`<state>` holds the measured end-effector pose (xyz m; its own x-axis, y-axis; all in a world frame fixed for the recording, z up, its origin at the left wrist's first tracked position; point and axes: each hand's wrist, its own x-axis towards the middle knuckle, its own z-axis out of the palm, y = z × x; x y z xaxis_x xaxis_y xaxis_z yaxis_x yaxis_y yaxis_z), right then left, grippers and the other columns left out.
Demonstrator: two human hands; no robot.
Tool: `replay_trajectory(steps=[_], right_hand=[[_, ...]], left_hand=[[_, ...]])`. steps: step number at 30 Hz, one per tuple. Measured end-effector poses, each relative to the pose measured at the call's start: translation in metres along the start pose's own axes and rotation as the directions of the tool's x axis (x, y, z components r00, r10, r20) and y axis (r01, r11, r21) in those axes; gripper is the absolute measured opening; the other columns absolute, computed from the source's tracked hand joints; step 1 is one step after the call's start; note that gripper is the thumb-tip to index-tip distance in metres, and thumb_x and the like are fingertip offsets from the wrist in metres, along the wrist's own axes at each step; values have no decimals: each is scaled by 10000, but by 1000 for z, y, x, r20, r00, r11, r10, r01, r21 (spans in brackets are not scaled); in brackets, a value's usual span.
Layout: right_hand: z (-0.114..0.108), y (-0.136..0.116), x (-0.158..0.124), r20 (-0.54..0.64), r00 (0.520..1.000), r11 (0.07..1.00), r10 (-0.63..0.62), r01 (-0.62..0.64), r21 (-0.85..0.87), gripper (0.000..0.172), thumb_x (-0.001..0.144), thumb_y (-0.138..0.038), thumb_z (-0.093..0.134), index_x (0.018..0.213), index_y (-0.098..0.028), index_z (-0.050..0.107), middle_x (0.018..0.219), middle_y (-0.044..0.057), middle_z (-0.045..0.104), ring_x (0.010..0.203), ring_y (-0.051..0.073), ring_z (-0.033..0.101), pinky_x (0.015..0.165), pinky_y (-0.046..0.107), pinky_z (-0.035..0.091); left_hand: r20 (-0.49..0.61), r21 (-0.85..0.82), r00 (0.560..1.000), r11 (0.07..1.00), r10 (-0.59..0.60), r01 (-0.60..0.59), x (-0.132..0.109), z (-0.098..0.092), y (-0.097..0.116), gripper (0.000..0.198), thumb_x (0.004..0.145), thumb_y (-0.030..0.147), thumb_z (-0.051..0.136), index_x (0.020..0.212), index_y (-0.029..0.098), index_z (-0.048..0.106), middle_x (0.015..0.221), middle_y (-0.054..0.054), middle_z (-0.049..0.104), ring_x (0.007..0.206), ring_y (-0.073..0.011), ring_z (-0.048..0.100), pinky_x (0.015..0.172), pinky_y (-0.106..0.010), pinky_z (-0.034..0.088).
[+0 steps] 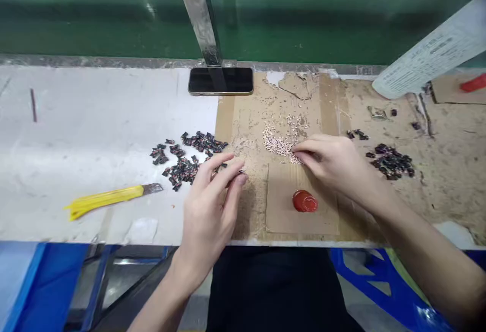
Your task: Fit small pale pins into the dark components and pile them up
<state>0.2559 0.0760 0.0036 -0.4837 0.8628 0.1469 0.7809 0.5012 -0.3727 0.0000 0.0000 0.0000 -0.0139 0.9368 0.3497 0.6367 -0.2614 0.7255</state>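
The left hand (pixel 207 215) is pinching a small dark piece (pixel 241 171) between its fingertips, just above the cardboard (pixel 284 215) lying on the counter (pixel 76 139). The right hand (pixel 330 162) is curling its fingertips against the edge of a heap of pale granules (pixel 279 144); whether it is grasping any, I cannot tell. A pile of dark pieces (pixel 186 167) is lying just left of the left hand, and a second pile (pixel 391 162) is sitting well right of the heap, beyond the right hand's knuckles. A red blob (pixel 305 201) is sitting on the cardboard between the hands, nearer the front. The counter's front edge is running just below the hands, with both forearms crossing it. A phone (pixel 220 80) is lying along the back edge, while a yellow utility knife (pixel 102 200) is resting near the front edge, a narrow strip of white counter separating it from the left pile.
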Motion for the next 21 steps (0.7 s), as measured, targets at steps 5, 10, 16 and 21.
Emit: replay_trajectory(steps=[5,10,16,21], right_hand=[[1,6,-5,-149,977,974,150,-120,191,140,917,-171,757,969,-249,861,966,20,850,878,229,810,820,362,646],[2,5,-8,-196,922,902,334,-253,349,108,867,-205,794,921,-271,861,920,7,849,836,229,816,814,374,683],[1,2,-13,-213,860,760,463,-262,594,81,811,-209,827,851,-279,829,845,9,831,757,207,797,721,341,682],[-1,0,-18,-208,893,845,400,-271,461,73,852,-240,791,917,-260,816,892,19,829,783,207,784,754,357,660]], left_hand=[[65,-290,985,942,-158,171,-5,7,14,173,1018,132,659,1133,218,755,1131,-14,777,1023,-134,775,890,-225,659],[100,-389,982,901,-163,189,-2,20,29,181,1013,121,662,1136,236,728,1020,33,803,859,-93,791,824,-182,647],[106,-374,994,925,-33,70,8,32,41,174,994,86,666,1116,158,766,1017,-16,831,874,-121,794,813,-212,640],[101,-341,995,939,-6,40,16,34,43,155,984,86,681,1093,146,773,1009,-21,839,857,-129,790,818,-231,634]])
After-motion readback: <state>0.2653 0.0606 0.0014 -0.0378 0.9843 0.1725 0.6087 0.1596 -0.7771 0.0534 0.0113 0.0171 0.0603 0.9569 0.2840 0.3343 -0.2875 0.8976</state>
